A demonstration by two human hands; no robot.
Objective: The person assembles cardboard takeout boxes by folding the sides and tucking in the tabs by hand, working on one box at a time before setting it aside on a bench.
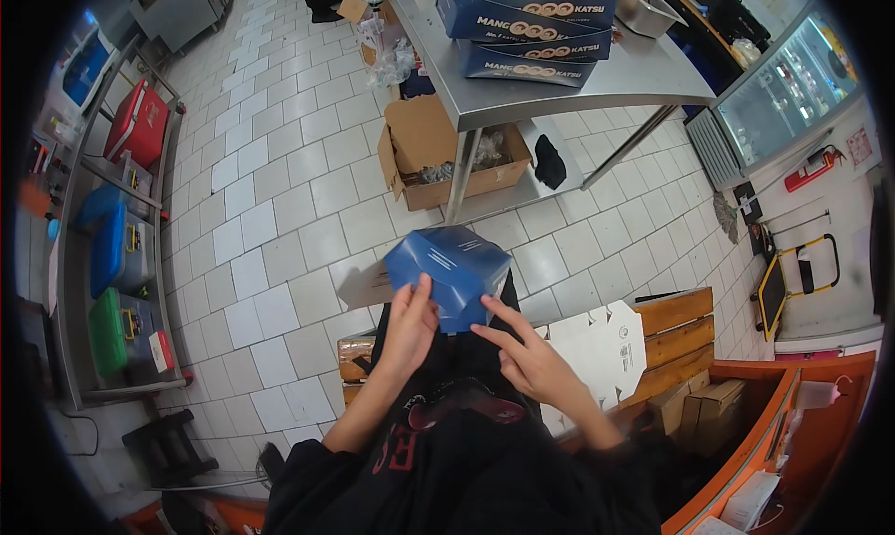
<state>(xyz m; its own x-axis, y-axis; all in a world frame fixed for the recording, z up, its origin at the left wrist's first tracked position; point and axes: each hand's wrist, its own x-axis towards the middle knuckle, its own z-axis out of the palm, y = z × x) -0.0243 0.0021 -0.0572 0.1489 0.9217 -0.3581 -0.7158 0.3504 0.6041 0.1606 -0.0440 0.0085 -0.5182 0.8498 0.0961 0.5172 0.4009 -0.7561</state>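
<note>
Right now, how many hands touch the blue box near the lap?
2: left hand at the lower left of the blue box, right hand at its right edge.

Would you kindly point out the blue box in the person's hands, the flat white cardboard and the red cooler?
Blue box (452,267): head view, its upper panel.
Flat white cardboard (595,356): head view, its broad face.
Red cooler (145,125): head view, its side wall.

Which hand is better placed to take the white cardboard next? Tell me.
Probably the right hand: the white cardboard lies beside its forearm; the left hand, at the left of the blue box, is farther off.
</note>
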